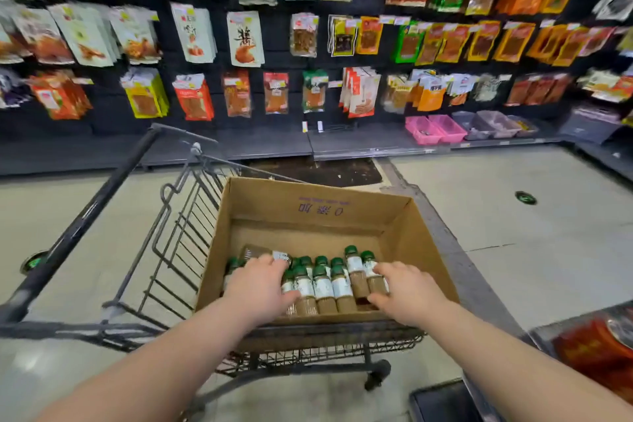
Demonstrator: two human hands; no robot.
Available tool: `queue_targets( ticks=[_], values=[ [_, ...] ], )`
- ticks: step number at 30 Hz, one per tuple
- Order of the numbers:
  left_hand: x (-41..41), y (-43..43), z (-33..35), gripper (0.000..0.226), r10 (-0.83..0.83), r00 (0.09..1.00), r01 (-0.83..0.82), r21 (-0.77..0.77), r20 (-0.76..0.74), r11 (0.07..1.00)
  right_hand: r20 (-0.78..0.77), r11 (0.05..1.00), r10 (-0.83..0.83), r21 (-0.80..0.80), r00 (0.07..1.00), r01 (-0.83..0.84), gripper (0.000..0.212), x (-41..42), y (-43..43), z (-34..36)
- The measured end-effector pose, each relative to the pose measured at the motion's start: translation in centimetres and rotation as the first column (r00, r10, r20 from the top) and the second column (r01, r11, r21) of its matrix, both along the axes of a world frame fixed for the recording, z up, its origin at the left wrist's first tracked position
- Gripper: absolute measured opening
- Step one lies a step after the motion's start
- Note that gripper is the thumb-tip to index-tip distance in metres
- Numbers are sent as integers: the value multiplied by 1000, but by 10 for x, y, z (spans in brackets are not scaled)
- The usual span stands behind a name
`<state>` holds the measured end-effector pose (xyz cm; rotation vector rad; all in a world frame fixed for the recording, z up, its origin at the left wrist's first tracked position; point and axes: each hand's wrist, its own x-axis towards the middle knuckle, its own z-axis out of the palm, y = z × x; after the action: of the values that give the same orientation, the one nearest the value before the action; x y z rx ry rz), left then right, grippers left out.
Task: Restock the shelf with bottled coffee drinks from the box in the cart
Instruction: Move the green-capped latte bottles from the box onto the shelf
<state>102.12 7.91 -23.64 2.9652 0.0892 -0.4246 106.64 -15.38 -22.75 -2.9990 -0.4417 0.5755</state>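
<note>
Your left hand (pixel 260 288) and right hand (pixel 409 295) are lying over the bottles (pixel 323 288) at the near end of the box (pixel 318 205) in the cart (pixel 90 207). I cannot tell whether the fingers (pixel 274 262) are clamping. Grabbing several risks toppling neighbours.

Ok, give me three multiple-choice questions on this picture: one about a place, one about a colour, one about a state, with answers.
1. Where in the box are the bottles? A far end B near end C spread evenly
2. Colour of the caps? A red B white C green
3. The rearmost bottle is? A on its side B standing C outside the box
Answers: 1 B, they crowd the wall nearest the person; 2 C, every visible cap is green; 3 A, it lies flat behind the standing ones.
</note>
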Motion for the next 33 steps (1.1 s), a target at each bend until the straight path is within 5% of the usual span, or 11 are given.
queue_targets(
  ticks=[13, 25, 33],
  values=[
    [82, 19, -59, 61, -51, 976, 45, -34, -210, 998, -184, 994, -81, -86, 980, 66, 62, 82, 11, -67],
    [139, 10, -135, 62, 154, 862, -221, -84, -484, 972, -453, 997, -26, -76, 891, -10, 54, 168, 13, -168],
    [151, -6, -196, 79, 342, 664, -553, -128, -664, 823, -602, 992, -116, -35, 790, 118, 62, 181, 17, -231]
  ],
)
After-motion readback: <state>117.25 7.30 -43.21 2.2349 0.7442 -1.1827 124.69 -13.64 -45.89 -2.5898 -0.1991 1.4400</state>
